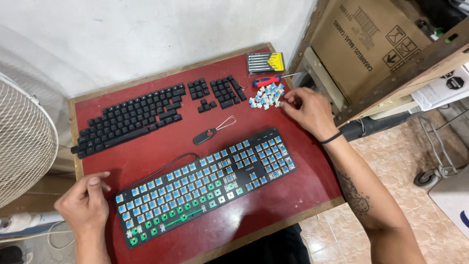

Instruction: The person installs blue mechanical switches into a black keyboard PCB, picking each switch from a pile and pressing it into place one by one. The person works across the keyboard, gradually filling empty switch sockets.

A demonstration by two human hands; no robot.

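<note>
On red table [195,122]: right hand [308,110] fingering switch pile [266,95]; left hand [85,200] loosely curled, empty.

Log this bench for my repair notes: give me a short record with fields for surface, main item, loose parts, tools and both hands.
Surface: red wooden-edged table top
Main item: black keyboard frame with its caps off, blue switches exposed
Loose parts: black keycaps laid out in keyboard order; pile of loose blue switches
Tools: black wire keycap puller; red-and-blue-handled screwdriver; yellow-backed set of small screwdrivers
Left hand: rests loosely closed beside the frame's left end, nothing visible in it
Right hand: fingertips at the switch pile
</note>
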